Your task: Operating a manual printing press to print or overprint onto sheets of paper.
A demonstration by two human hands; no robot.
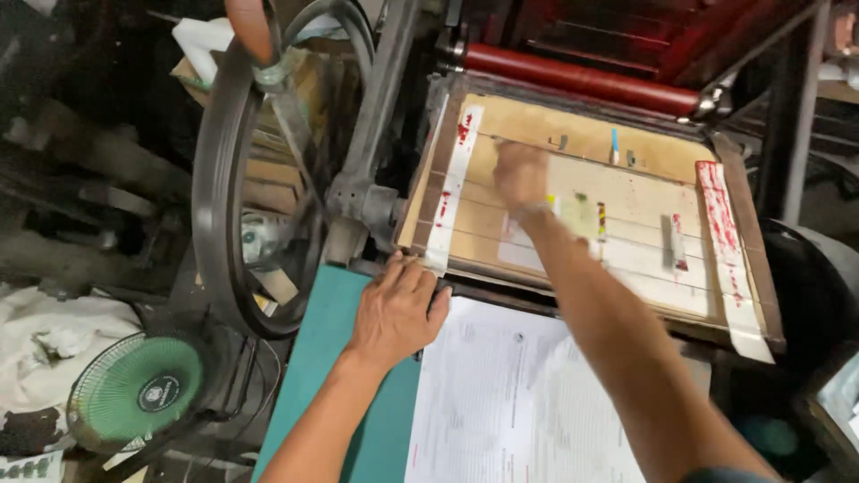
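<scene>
Crowding a cluttered workshop: printing press point(573, 206)

Roller point(582, 79) showing red; platen board point(573, 134) showing tan with red-stained white strips point(727, 241); desk point(327, 358) showing teal; printed sheets point(501, 402) showing white; fan point(148, 392) showing green.

Platen board point(573, 134): bare wood, matt, red ink stains.
Roller point(573, 76): glossy red, smooth.
Flywheel point(210, 179): dull dark metal.
Sheets point(501, 402): matt white paper.
Desk point(331, 340): smooth teal.
</scene>
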